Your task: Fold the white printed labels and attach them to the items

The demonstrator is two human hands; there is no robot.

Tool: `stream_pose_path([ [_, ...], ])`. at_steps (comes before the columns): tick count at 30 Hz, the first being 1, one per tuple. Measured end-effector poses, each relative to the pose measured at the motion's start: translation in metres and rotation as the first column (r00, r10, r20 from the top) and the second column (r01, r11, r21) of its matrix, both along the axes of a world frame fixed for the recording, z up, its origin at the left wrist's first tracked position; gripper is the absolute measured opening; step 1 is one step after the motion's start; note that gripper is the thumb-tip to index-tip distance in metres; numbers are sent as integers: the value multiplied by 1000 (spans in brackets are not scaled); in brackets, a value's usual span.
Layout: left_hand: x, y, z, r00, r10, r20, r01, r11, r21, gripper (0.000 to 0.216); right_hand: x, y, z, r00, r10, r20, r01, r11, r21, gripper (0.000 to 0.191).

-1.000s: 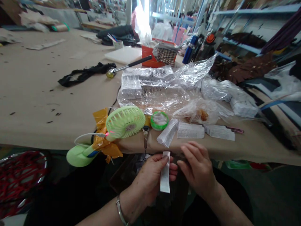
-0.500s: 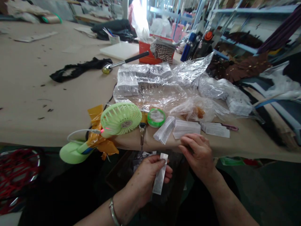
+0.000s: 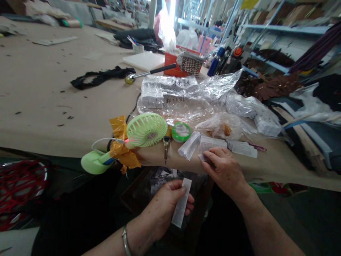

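My left hand [image 3: 170, 195] is closed, with the thumb pressing a narrow white label strip [image 3: 182, 204] against the fingers. It hangs below the table edge, above a box of paper scraps [image 3: 158, 183]. At the table's front edge, my right hand [image 3: 226, 170] pinches the near end of a small paper label [image 3: 201, 156] between thumb and fingers. That label lies by a fanned row of printed labels [image 3: 211, 143], partly hidden by the fingers. A folded white paper bundle [image 3: 188, 146] sits just left of the row, and a second fanned label stack [image 3: 243, 149] to its right.
A light green fan [image 3: 147, 131] is taped to the table edge. Beside it are a soldering-iron-like tool [image 3: 166, 149] and a round green tub [image 3: 181, 132]. Behind lie clear plastic bags [image 3: 183, 110], a hammer-like tool [image 3: 149, 73] and a red box [image 3: 170, 64].
My right hand's fingers have closed on a label at the near end of the printed row. My left hand keeps its strip, slightly lower. The view has shifted a little.
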State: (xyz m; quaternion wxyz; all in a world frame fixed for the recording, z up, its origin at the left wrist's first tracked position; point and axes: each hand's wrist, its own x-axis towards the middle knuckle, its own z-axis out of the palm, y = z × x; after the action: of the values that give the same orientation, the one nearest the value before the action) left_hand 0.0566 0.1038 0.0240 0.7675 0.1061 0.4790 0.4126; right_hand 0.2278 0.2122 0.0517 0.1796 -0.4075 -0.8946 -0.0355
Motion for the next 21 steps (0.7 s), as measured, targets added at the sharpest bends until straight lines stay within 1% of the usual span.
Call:
stream_pose_path([
  [2,0,-1,3,1000,-1,-11,1,1000,16,12,-1,0,1,1000,20,11,-21,999,33,15],
  [4,1,-2,5,1000,-4,-24,5,1000,21,11,-1,1,-1,999,34,-17,-33,998,49,15],
  [8,2,-3,7,1000,4,-29,-4,1000,-2,11,4,8,-7,993,52,-102,-48,998,43,15],
  [11,2,-2,11,999,21,-24,-22,1000,-18,12,8,7,-12,978,73,-197,-59,995,79,15],
  [13,1,-2,15,999,31,-7,-31,999,-22,13,8,-4,-13,941,121,-316,-87,989,120,13],
  [14,0,-1,17,999,36,4,-36,999,-23,13,7,-13,-13,914,162,-372,-122,984,130,14],
  [16,-1,-1,19,997,55,48,-54,998,-14,13,2,-36,-13,863,266,-429,-240,964,115,19],
  [18,0,-1,20,989,95,114,-98,995,13,9,-6,-59,-14,834,380,-401,-391,919,57,19],
  [20,1,-2,19,974,161,159,-168,985,28,4,-15,-78,-18,829,434,-352,-452,891,35,18],
  [21,1,-2,18,967,197,161,-203,979,22,2,-18,-85,-22,834,447,-325,-462,886,35,18],
])
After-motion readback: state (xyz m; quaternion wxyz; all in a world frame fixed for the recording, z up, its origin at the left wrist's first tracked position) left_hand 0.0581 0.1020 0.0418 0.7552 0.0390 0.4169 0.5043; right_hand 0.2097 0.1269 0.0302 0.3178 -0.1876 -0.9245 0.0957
